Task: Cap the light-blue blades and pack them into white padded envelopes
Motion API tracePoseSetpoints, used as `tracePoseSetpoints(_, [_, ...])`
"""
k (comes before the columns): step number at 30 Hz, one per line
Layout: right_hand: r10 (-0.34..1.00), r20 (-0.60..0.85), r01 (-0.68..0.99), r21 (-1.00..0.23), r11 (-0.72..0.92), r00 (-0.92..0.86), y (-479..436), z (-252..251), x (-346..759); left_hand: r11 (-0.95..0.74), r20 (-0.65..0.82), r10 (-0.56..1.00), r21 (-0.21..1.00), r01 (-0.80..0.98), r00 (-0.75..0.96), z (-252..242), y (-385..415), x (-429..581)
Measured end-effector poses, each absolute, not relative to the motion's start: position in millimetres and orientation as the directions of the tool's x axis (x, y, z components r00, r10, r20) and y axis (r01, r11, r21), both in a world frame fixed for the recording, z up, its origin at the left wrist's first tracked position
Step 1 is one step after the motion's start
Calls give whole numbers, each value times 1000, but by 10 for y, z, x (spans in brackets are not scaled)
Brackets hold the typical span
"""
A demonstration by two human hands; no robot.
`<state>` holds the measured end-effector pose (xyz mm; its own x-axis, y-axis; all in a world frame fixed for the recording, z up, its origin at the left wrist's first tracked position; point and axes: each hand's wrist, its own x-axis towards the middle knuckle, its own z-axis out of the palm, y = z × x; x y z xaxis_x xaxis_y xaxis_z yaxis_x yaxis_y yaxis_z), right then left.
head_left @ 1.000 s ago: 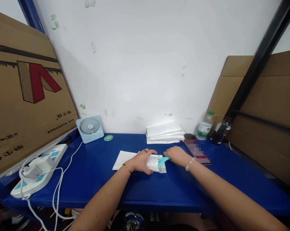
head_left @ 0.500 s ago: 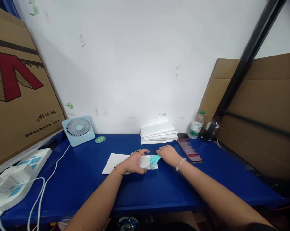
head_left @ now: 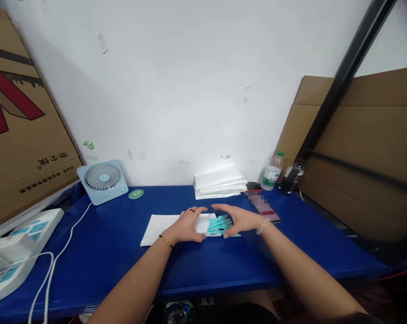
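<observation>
A small clear packet (head_left: 203,223) lies on the blue table, with several thin turquoise sticks (head_left: 219,224) fanned out of its right end. My left hand (head_left: 189,226) spans the packet's left part, thumb on the near side and fingers on the far side, gripping it. My right hand (head_left: 239,219) is curved around the sticks' right ends, thumb and fingers apart; whether it touches them is unclear. Under and left of my left hand lies a flat white envelope (head_left: 156,228).
A stack of white padded envelopes (head_left: 219,182) stands by the wall, with a phone (head_left: 267,211), a water bottle (head_left: 271,172) and a dark bottle (head_left: 291,177) to its right. At left are a blue fan (head_left: 104,180), a green disc (head_left: 136,194) and a power strip (head_left: 46,229).
My right hand has opened from its closed grip at the sticks, its thumb and fingers now spread. The sticks reach further right and fan wider. The view has shifted slightly.
</observation>
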<state>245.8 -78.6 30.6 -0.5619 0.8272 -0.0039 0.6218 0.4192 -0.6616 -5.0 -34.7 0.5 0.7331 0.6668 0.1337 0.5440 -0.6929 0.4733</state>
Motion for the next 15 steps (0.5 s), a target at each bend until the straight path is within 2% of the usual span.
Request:
tracePoseSetpoints(1, [887, 44, 531, -787, 315, -460, -818, 254, 2537, -693, 135, 667, 471, 545, 733, 6, -348, -51])
tracePoseSetpoints(2, [955, 92, 429, -879, 210, -281, -851, 177, 2580, -695, 134, 666, 470, 545, 734, 7, -350, -50])
tracePoseSetpoints(4, [980, 106, 243, -968, 63, 170, -909, -19, 2544, -700, 134, 659, 469, 539, 740, 8, -353, -41])
tracePoseSetpoints(5, [953, 81, 171, -985, 31, 293, -926, -115, 2466, -702, 132, 656, 469, 536, 743, 6, -354, -33])
tracePoseSetpoints(8, [939, 36, 10, -999, 35, 343, -923, -304, 2096, -698, 127, 665, 454, 553, 736, -15, -352, -12])
tracePoseSetpoints(12, [960, 80, -157, -979, 126, 270, -841, -325, 1755, -683, 121, 688, 439, 584, 715, -43, -356, -21])
tracePoseSetpoints(15, [937, 100, -238, -953, 187, 334, -824, -301, 1845, -674, 119, 688, 470, 570, 716, -31, -355, -43])
